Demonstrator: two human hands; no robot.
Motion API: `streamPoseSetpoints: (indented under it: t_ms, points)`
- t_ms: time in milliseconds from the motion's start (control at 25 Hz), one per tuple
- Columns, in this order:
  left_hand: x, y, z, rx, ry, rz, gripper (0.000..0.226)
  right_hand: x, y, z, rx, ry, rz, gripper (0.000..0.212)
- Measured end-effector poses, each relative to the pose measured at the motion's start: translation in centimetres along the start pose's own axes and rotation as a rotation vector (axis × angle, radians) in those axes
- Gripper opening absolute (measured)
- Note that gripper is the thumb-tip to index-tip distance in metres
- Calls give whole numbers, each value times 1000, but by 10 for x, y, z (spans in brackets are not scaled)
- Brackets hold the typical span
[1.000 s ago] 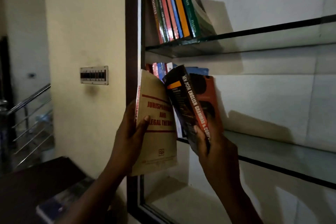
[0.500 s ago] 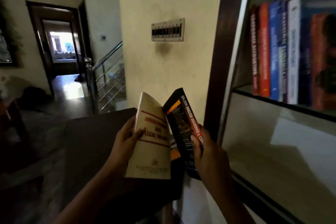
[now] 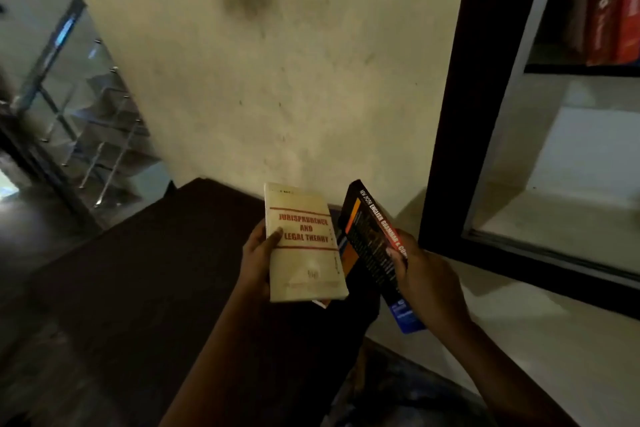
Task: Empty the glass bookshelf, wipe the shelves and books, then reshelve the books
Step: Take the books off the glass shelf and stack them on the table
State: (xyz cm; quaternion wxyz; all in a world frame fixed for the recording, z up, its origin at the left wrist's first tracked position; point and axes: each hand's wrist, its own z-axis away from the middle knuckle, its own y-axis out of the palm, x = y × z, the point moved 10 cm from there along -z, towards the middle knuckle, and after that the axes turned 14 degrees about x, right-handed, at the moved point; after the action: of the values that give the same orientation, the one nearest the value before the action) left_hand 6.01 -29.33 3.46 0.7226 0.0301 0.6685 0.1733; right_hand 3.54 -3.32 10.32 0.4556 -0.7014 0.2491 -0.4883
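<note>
Far left, mid-height: stair railing [image 3: 69, 97], not relevant.
Lower left to centre: dark table [image 3: 138, 270], likely drop-off spot. Sits below and left of both held books.
Centre: left hand [image 3: 258, 260] gripping cream book [image 3: 304, 253]. Thumb pressed flat on the front cover beside the title, other fingers behind the cover, hidden. Long axis near vertical in frame, cover facing camera.
Just right of it, near but apart at the top: black grammar book [image 3: 372, 243], held low by right hand [image 3: 429, 284]. Thumb on the spine side, remaining fingers wrapped behind, spread not visible. Long axis tilted, top toward upper left, bottom toward lower right. Blue corner showing under its lower end; same book or a second one, cannot tell.
Right third: bookshelf frame [image 3: 460, 114], dark upright. Red books [image 3: 616, 3] standing on the shelf at upper right, so emptying judged unfinished.
Key relation: table down-left of both hands, left hand nearer. Probably cream book down first, rotated from upright to flat; black book to follow, needing a longer reach leftward.
</note>
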Motion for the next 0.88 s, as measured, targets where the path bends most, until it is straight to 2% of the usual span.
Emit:
streamPoseSetpoints:
  t_ms: [80, 240, 400, 440, 520, 600, 720, 800, 880]
  points:
    - [5, -8, -44, 49, -26, -71, 35, -2, 7, -8, -1, 80, 41, 43]
    - [7, -28, -101, 16, 39, -597, 38, -3, 22, -33, 1, 153, 88, 43]
    - [31, -49, -114, 7, -50, -1063, 46, 21, 31, -55, -23, 130, 102, 41]
    - [39, -58, -111, 5, -90, -1056, 50, 31, 35, -61, -17, 115, 125, 40]
    - [49, -78, -94, -26, -129, -886, 53, 55, 48, -76, 12, 87, 190, 36]
    - [57, -85, -71, -34, -103, -643, 51, 78, 70, -91, 42, 64, 233, 34]
    - [66, -88, -43, -97, -15, -332, 48, 115, 135, -102, 202, -16, 397, 31]
    - [70, -91, -35, -146, 21, -246, 43, 125, 176, -102, 313, -40, 525, 38]
    - [75, -91, -32, -149, 18, -199, 43, 123, 186, -100, 351, -65, 519, 43]
